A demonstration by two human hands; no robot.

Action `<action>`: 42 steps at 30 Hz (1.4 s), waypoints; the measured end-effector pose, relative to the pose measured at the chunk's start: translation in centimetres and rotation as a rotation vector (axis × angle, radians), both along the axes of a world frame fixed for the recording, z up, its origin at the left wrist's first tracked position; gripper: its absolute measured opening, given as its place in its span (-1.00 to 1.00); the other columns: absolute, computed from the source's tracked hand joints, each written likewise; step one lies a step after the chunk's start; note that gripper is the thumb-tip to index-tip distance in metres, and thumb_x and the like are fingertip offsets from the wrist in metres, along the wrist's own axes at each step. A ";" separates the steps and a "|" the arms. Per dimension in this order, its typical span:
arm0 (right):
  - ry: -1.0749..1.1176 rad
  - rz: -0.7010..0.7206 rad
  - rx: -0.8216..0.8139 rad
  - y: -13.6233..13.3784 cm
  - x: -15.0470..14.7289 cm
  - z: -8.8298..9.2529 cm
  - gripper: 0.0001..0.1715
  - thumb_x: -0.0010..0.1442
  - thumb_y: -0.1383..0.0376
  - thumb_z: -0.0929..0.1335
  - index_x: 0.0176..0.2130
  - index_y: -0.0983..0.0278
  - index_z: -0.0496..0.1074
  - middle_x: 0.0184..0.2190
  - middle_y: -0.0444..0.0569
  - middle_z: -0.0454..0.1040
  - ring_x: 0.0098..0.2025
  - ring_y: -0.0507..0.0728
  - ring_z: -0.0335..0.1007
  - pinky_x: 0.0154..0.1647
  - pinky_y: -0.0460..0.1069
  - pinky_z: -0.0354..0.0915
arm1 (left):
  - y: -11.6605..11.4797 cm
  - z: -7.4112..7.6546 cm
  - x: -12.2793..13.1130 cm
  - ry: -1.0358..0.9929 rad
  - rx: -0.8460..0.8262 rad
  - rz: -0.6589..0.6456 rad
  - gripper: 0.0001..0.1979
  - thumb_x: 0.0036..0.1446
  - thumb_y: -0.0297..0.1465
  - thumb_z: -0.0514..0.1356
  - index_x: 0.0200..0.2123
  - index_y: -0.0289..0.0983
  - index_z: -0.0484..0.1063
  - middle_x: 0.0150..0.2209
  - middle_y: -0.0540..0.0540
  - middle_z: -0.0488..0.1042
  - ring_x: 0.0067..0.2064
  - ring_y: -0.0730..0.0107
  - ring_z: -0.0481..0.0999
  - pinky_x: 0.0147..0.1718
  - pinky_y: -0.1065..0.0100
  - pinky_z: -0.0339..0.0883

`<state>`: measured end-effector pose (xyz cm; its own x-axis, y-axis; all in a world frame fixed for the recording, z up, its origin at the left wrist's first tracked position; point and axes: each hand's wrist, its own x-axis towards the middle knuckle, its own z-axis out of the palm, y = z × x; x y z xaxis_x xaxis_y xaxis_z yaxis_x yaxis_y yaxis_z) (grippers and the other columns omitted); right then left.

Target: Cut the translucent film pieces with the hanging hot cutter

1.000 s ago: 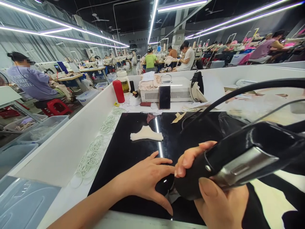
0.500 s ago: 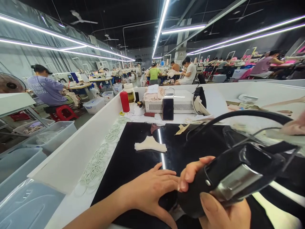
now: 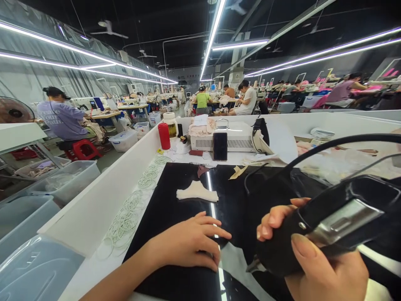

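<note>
My right hand [image 3: 326,263] is wrapped round a black corded hand tool [image 3: 338,225] with a shiny metal plate on its side. The tool's small metal tip [image 3: 255,266] points down and left, close to a pale, thin cut piece [image 3: 234,263] on the glossy black work surface [image 3: 169,225]. To the left of that piece, my left hand [image 3: 192,238] lies with its fingers spread over the surface, holding nothing. A small stack of cream fabric pieces [image 3: 196,191] sits beyond my left hand. The far parts of the tool are partly cut off at the right.
Coils of pale green cord [image 3: 125,217] line the left side. Along the back stand a red cup [image 3: 163,136], a white vented machine [image 3: 236,140] and a phone [image 3: 219,146]. A thick black cable [image 3: 328,148] arches over the right. Low white walls border the table.
My right hand has drawn the tool to the right, away from my left hand. My left hand has shifted slightly left, and the pale piece between them now shows.
</note>
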<state>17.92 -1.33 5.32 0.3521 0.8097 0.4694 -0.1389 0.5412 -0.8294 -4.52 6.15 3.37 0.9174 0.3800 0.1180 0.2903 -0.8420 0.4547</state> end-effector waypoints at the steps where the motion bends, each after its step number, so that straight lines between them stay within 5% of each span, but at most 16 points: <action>1: 0.004 -0.006 -0.001 0.0 0.0 0.1 -0.65 0.25 0.18 0.49 -0.01 0.09 0.40 -0.36 -0.12 0.48 -0.42 0.12 0.49 -0.35 0.07 0.53 | 0.2 0.3 -0.2 0.011 0.017 0.013 -0.95 0.27 -0.29 0.36 -0.27 -0.09 0.62 0.28 0.07 0.45 0.38 0.12 0.30 0.42 -0.02 -0.01; 5: 0.048 -0.066 0.004 0.1 -0.3 0.6 -0.63 0.23 0.19 0.52 -0.01 0.10 0.41 -0.36 -0.14 0.49 -0.42 0.10 0.47 -0.34 0.05 0.51 | 0.7 0.8 -0.8 -0.013 0.134 0.146 -0.88 0.35 -0.46 0.27 -0.22 -0.14 0.59 0.26 -0.01 0.45 0.36 0.09 0.31 0.39 -0.09 0.04; 9: 0.051 -0.083 0.030 0.2 -0.6 0.9 -0.61 0.22 0.18 0.53 -0.01 0.10 0.41 -0.36 -0.16 0.50 -0.42 0.10 0.47 -0.37 0.04 0.48 | 0.2 0.3 -0.4 -0.104 0.200 0.285 -0.82 0.41 -0.52 0.13 -0.15 -0.21 0.54 0.03 -0.10 0.53 0.10 0.24 0.48 0.14 0.19 0.38; 12: 0.051 -0.085 0.033 0.3 -0.7 0.8 -0.60 0.22 0.18 0.53 0.00 0.10 0.40 -0.36 -0.16 0.50 -0.43 0.10 0.47 -0.38 0.04 0.47 | -0.6 -0.1 0.3 -0.086 0.154 0.283 -0.87 0.40 -0.48 0.16 -0.11 -0.22 0.52 -0.12 -0.06 0.54 -0.05 0.29 0.51 -0.01 0.29 0.45; 19: 0.073 -0.087 0.021 0.6 -1.4 0.7 -0.56 0.20 0.15 0.55 -0.01 0.11 0.38 -0.34 -0.18 0.51 -0.44 0.07 0.47 -0.39 0.02 0.44 | -1.4 -0.8 1.0 -0.039 0.205 0.216 -0.82 0.44 -0.47 0.12 -0.03 -0.19 0.51 0.06 -0.08 0.55 0.13 0.25 0.51 0.39 -0.07 0.10; 23: 0.061 -0.061 0.047 0.6 -1.5 0.6 -0.61 0.23 0.16 0.54 -0.04 0.12 0.38 -0.34 -0.18 0.51 -0.43 0.07 0.47 -0.38 0.02 0.44 | -2.6 -0.9 1.9 -0.057 0.173 0.279 -0.77 0.38 -0.42 0.23 0.07 -0.20 0.48 0.16 -0.10 0.51 0.25 0.17 0.44 0.41 -0.13 0.06; 31: 0.053 -0.051 0.036 0.8 -1.4 -0.2 -0.55 0.23 0.19 0.53 0.03 0.12 0.35 -0.31 -0.17 0.51 -0.41 0.08 0.48 -0.35 0.04 0.44 | -5.1 -1.3 4.4 0.018 -0.119 0.325 -0.21 0.07 -0.09 0.47 0.30 -0.26 0.36 0.30 -0.24 0.37 0.33 -0.08 0.33 0.42 -0.25 -0.04; 42: 0.090 -0.023 0.022 0.2 -1.6 0.1 -0.58 0.25 0.17 0.52 0.02 0.10 0.37 -0.33 -0.16 0.49 -0.41 0.09 0.46 -0.37 0.05 0.47 | -5.3 -0.8 4.5 0.106 -0.218 0.324 -0.16 0.08 -0.08 0.44 0.34 -0.27 0.32 0.39 -0.25 0.27 0.40 -0.12 0.20 0.44 -0.25 -0.19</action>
